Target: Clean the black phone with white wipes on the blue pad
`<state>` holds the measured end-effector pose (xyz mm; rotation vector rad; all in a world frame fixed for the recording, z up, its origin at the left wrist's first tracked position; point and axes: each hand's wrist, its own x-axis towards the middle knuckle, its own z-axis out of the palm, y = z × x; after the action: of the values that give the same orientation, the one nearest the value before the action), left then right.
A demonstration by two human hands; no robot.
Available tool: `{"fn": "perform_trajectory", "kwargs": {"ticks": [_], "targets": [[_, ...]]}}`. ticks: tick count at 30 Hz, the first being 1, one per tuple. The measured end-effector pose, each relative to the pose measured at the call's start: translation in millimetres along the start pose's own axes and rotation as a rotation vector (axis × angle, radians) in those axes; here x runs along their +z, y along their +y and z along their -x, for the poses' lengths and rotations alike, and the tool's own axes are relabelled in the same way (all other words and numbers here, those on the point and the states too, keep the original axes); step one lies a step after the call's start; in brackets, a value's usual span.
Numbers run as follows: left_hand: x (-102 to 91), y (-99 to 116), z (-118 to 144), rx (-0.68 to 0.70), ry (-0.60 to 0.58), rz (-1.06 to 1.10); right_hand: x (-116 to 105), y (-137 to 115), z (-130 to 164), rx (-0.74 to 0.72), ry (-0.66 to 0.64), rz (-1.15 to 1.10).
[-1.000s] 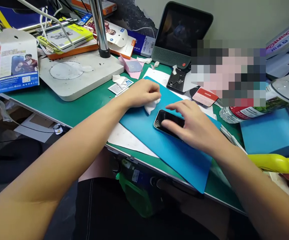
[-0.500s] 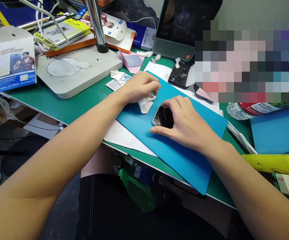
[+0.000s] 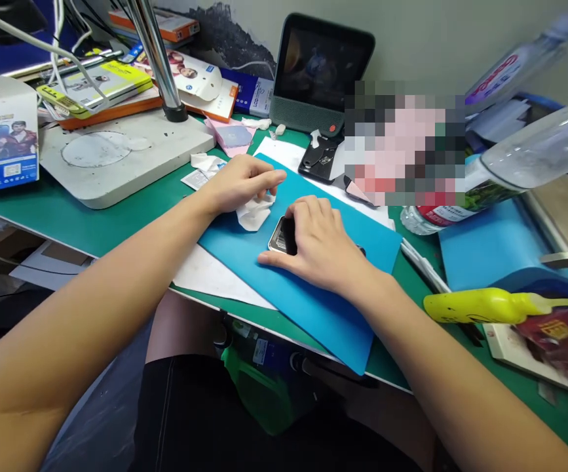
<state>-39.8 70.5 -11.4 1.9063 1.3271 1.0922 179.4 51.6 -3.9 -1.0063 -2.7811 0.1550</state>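
Note:
My left hand (image 3: 246, 185) is closed, with its thumb stretched forward, over a crumpled white wipe (image 3: 255, 215) that hangs beneath the fingers. To the right of it, my right hand (image 3: 319, 241) spans a smartphone (image 3: 278, 237) lying on a blue mat (image 3: 330, 314). The fingers curl over the phone's far edge and the thumb lies along its near side. Only the dark, shiny end of the phone with a pale rim shows; the palm covers most of it. Behind my left hand lies a torn white sachet (image 3: 195, 178) with another wipe (image 3: 207, 162).
A grey lamp base (image 3: 116, 180) stands left, near phone-accessory boxes (image 3: 3, 141). At the back is a smart display (image 3: 320, 78). A dark phone part (image 3: 317, 159) lies beyond the mat. Bottles (image 3: 431, 213) and a yellow squeeze bottle (image 3: 480, 305) are on the right.
The view has turned right, so the desk appears shifted left. My right hand now covers more of the phone. The thumb of my left hand reaches further out over the wipe.

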Motion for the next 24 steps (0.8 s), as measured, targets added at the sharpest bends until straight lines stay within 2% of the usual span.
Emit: {"fn": "perform_trajectory", "kwargs": {"ticks": [6, 11, 17, 24], "targets": [[-1.8, 2.6, 1.4, -0.027, -0.025, -0.031, -4.4, 0.1, 1.9, -0.008, -0.021, -0.025], [-0.5, 3.7, 1.2, -0.002, -0.068, -0.07, -7.5, -7.0, 2.7, 0.012, 0.011, 0.08], [-1.3, 0.7, -0.7, -0.007, -0.048, -0.089, -2.4, -18.0, -5.9, 0.102, -0.007, 0.149], [-3.2, -0.2, -0.2, 0.032, -0.018, -0.018, 2.4, -16.2, -13.1, 0.137, -0.005, 0.062]]}}
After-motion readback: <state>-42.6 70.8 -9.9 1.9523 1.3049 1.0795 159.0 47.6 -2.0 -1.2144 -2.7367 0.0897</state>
